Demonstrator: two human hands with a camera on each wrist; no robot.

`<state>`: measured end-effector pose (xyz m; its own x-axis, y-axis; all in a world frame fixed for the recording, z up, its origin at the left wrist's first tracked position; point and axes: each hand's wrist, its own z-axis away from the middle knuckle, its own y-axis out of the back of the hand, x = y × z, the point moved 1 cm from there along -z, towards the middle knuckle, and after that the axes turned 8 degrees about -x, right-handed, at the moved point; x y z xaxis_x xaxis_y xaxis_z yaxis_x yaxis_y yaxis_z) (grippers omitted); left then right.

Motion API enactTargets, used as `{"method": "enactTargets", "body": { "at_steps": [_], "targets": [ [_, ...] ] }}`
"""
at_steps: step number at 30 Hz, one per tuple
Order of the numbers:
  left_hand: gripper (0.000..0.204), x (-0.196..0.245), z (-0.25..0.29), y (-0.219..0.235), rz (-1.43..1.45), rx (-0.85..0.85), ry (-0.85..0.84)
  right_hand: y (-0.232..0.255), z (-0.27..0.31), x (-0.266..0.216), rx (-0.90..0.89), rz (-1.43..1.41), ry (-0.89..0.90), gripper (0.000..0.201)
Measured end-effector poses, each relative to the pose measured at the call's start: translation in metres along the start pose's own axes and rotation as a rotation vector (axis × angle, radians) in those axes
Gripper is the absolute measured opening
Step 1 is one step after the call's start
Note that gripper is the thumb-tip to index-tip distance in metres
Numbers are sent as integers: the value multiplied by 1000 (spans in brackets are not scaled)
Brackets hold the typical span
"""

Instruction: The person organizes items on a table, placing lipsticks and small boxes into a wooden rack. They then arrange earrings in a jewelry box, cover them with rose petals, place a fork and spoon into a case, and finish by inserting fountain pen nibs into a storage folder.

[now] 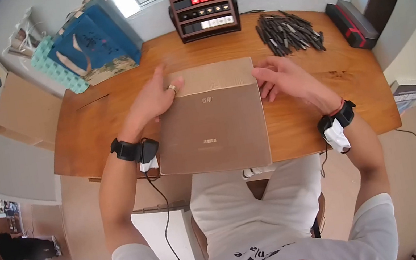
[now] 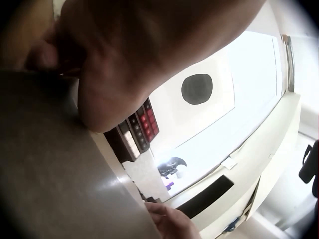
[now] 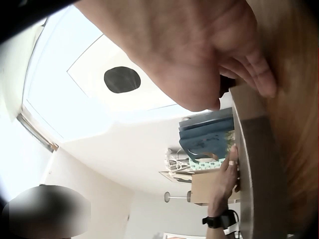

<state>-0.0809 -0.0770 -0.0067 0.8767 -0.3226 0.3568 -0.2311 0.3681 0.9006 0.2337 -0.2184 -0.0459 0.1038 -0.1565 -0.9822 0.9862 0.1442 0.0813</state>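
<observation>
A flat brown box [image 1: 211,135] with a paler tan band across its far end lies in front of me, its near edge reaching past the table's front edge. My left hand [image 1: 155,97] rests at the box's upper left side, a ringed digit over the tan band and another finger stretched away from me. In the left wrist view, part of that hand overlaps the box edge. My right hand [image 1: 286,78] is at the box's upper right side. Its thumb reaches the box edge, while the fingers [image 3: 256,74] extend down beside it toward the wood.
On the wooden table [image 1: 344,104], a stand of small coloured items [image 1: 203,9] is at the back. Right of it are a heap of dark pens [image 1: 287,32] and a black box with red ribbon [image 1: 352,25]. A blue paper bag [image 1: 93,45] stands at the back left.
</observation>
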Motion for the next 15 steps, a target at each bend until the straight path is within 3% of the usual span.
{"method": "enactTargets", "body": {
  "at_steps": [2, 4, 5, 9, 12, 14, 15],
  "targets": [
    [64, 10, -11, -7, 174, -19, -95, 19, -2, 3, 63, -21, -58, 46],
    [49, 1, -40, -13, 541, -50, -203, 33, -3, 2, 89, -5, -66, 49],
    [38, 4, -48, -13, 593, -64, -184, 35, -4, 3, 102, 4, -59, 53],
    [29, 3, -68, -15, 588, -135, -178, 32, -4, 3, 159, 46, -34, 54],
    [23, 3, -69, -22, 707, -74, -192, 31, -2, 2, 203, 69, 19, 54],
    [20, 4, -64, -19, 604, -53, -176, 30, -3, 4, 232, 85, 65, 56],
    [18, -8, -83, -32, 518, 130, -501, 27, 0, 3, 228, 82, 33, 56]
  ]
}}
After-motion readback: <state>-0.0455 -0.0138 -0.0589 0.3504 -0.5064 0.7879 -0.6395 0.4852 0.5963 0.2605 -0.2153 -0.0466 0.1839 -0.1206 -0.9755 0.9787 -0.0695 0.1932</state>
